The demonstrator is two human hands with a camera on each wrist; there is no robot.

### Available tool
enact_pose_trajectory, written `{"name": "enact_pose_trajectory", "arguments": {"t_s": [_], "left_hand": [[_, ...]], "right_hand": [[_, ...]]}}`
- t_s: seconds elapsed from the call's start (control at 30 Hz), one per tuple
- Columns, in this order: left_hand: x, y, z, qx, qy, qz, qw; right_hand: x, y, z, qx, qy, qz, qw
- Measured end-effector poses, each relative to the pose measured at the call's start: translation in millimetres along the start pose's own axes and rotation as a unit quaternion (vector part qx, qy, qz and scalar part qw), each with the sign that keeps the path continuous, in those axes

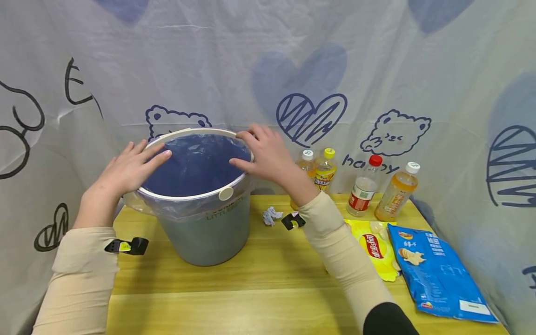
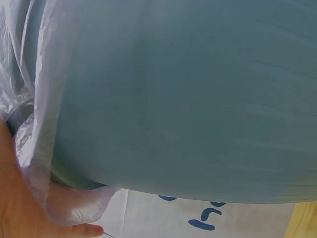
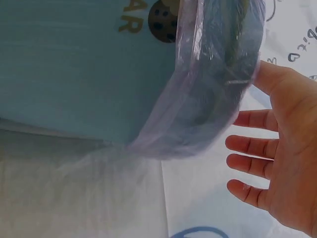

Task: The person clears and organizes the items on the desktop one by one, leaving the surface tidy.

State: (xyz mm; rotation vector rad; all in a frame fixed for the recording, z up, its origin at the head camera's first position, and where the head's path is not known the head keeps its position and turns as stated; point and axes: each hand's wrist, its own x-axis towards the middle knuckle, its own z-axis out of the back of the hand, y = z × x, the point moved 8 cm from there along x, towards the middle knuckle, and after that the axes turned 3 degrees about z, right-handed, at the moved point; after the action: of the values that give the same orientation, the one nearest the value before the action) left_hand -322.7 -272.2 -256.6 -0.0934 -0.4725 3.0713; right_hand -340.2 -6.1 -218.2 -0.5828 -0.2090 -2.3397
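A grey-green trash bin [image 1: 205,244] stands upright on the wooden table. Its white rim ring [image 1: 188,198] lies over a clear plastic liner [image 1: 177,212], whose loose edge hangs down outside. At the bin's left rim is my left hand [image 1: 130,170], fingers extended and thumb reaching over the opening. My right hand [image 1: 268,153] is at the right rim, its thumb over the mouth. In the right wrist view, that hand [image 3: 290,139] has its fingers spread beside the liner. The left wrist view shows part of my left hand [image 2: 17,198] against the hanging plastic.
A crumpled paper ball [image 1: 271,216] lies right of the bin. Several drink bottles stand along the back, including one with a red cap [image 1: 363,188]. A yellow chip bag [image 1: 372,246] and a blue chip bag [image 1: 444,279] lie at the right. Patterned cloth [image 1: 234,70] surrounds the table.
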Motion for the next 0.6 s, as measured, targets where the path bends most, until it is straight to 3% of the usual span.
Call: {"name": "enact_pose_trajectory", "arguments": {"t_s": [0.3,0.6], "left_hand": [[-2.8,-1.0,-0.7,-0.002,0.0,0.002,1.0],[-5.6,-1.2,-1.8,-0.002,-0.003,0.001,1.0]], "right_hand": [[-23.2,-19.1,7.0,-0.006,-0.052,-0.009,0.999],[-46.6,-34.1,4.8,-0.008,-0.071,-0.011,0.997]]}}
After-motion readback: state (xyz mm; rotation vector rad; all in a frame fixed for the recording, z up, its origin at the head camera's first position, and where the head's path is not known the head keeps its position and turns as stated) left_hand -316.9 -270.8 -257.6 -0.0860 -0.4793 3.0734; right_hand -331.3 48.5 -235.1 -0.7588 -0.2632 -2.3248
